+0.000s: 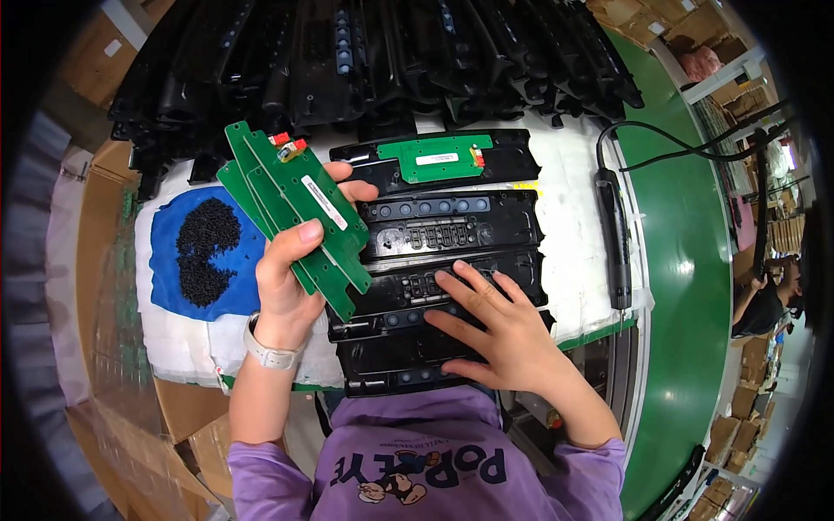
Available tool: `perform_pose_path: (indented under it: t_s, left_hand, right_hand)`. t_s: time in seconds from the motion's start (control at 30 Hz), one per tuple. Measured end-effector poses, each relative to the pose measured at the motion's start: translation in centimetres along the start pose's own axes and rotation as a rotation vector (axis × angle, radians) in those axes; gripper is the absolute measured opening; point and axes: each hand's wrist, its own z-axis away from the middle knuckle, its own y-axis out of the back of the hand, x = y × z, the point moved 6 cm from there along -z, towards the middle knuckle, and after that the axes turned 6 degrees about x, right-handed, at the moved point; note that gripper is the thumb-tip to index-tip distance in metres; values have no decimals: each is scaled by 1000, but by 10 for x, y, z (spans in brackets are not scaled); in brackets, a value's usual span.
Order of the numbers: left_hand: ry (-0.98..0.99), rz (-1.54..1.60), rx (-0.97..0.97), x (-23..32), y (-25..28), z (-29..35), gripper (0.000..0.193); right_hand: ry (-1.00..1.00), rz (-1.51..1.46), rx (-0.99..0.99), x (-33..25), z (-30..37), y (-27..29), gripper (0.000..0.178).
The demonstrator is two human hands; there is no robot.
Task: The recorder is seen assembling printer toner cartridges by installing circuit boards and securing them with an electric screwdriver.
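My left hand (288, 282) grips a fanned stack of several green circuit boards (280, 193), thumb on top and fingers curled round the far edge. The top board carries a white label and red connectors. Spread fingers of my right hand (517, 343) rest on or just over the black plastic housings (452, 236) laid in a column before me; contact is hard to judge. These housings have rows of grey buttons and display slots. In the farthest housing (512, 158) lies another green circuit board (439, 160) with a red connector.
Many black housings (391, 65) are piled along the back. Small black screws (207, 247) lie on a blue cloth (165, 247) at left. A black corded electric screwdriver (615, 239) rests on the white mat (573, 234) at right. Farther right, another person (773, 300) is partly visible.
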Motion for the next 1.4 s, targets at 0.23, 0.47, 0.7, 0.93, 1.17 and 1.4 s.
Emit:
perform_pose_path:
  t_s: [0.23, 0.47, 0.7, 0.93, 1.17, 1.4]
  left_hand:
    - [-4, 12, -26, -3, -5, 2, 61]
    - [31, -20, -135, -2, -21, 10, 61]
    - [327, 47, -190, -12, -16, 26, 64]
    - [342, 45, -211, -5, -30, 34, 82]
    - [239, 61, -130, -3, -31, 30, 80]
    - [103, 302, 119, 4, 9, -3, 51]
  right_hand:
    - [-60, -31, 33, -5, -9, 6, 56]
    - [184, -77, 444, -24, -56, 62, 45]
    - [458, 208, 450, -36, -92, 70, 30]
    - [689, 266, 476, -38, -83, 67, 16]
    - [653, 266, 706, -38, -58, 93, 23]
    - [482, 349, 692, -6, -38, 84, 21]
